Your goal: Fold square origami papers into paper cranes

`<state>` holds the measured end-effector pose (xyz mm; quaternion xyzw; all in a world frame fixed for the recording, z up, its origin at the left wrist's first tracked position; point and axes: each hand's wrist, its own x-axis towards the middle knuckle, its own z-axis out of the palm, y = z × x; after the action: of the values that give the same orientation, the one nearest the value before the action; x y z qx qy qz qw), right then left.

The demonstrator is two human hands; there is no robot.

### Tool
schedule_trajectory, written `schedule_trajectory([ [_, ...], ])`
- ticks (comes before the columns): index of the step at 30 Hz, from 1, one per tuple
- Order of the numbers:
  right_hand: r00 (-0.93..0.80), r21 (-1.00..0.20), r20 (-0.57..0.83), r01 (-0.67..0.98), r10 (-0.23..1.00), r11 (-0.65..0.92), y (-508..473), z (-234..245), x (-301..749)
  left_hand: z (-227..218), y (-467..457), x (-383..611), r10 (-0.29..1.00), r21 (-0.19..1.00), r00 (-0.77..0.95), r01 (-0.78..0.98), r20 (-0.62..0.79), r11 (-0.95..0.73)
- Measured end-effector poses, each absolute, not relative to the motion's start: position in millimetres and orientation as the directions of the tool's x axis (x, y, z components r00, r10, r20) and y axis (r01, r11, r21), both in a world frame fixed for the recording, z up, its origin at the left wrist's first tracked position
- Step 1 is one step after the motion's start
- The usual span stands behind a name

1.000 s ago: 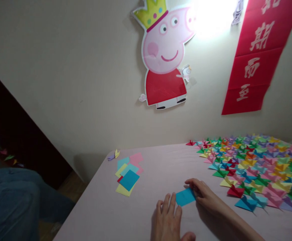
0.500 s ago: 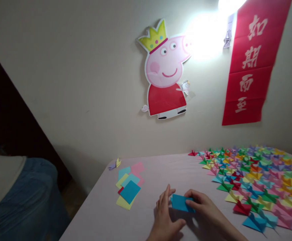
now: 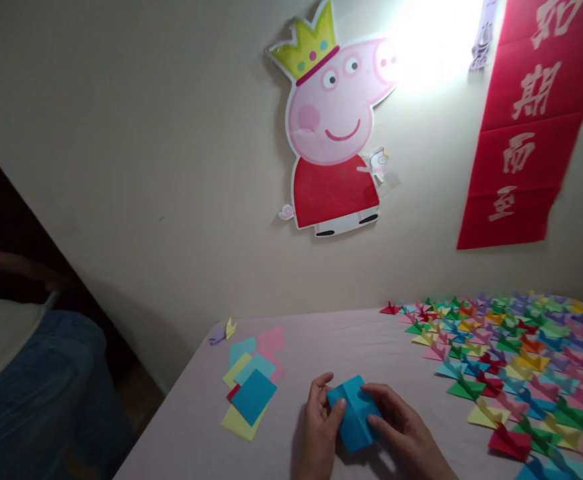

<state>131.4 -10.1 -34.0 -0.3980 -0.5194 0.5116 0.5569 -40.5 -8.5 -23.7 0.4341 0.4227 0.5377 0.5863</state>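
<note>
A blue square of origami paper (image 3: 355, 417), unfolded and marked with crossing creases, is held between both hands just over the table. At its left edge my left hand (image 3: 321, 423) pinches it, thumb on top. My right hand (image 3: 399, 420) grips the right edge between thumb and fingers. To the left lie loose paper squares in blue (image 3: 254, 397), yellow (image 3: 245, 421), pink and light blue, overlapping. Rows of folded paper cranes (image 3: 526, 373) in many colours cover the table's right side.
A pink-covered table (image 3: 191, 427) meets the wall at the back. Two small folded papers, one yellow (image 3: 230, 328) and one purple (image 3: 217, 337), sit at its far left corner. A person in jeans (image 3: 46, 393) stands at the left. A pig cutout (image 3: 334, 193) and a red banner (image 3: 521, 167) hang on the wall.
The blue paper has gone from folded in half to opened out flat. My left hand, spread beside it before, now grips its left edge. The view has shifted slightly.
</note>
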Motion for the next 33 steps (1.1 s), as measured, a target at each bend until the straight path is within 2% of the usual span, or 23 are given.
schedule_trajectory([
  [5, -0.042, -0.97, 0.23, 0.067, 0.972, 0.233, -12, -30, 134, -25, -13, -40, 0.993, 0.953, 0.109, -0.301, 0.035, 0.0],
  [8, -0.007, -0.958, 0.256, 0.135, 0.967, 0.254, -13, -27, 135, -27, -15, -39, 0.978, 0.932, 0.191, -0.363, 0.087, -0.012],
  [16, -0.011, -0.947, 0.295, 0.129, 0.956, 0.294, -13, -26, 134, -31, -14, -36, 0.969, 0.925, 0.23, -0.38, 0.093, 0.001],
  [25, -0.014, -0.877, 0.404, 0.279, 0.915, 0.391, -12, -28, 136, -28, -15, -33, 0.972, 0.93, 0.234, -0.361, 0.02, 0.068],
  [33, -0.095, -0.879, 0.402, 0.239, 0.911, 0.413, -15, -23, 133, -23, -14, -38, 0.969, 0.917, 0.243, -0.396, 0.05, 0.052],
])
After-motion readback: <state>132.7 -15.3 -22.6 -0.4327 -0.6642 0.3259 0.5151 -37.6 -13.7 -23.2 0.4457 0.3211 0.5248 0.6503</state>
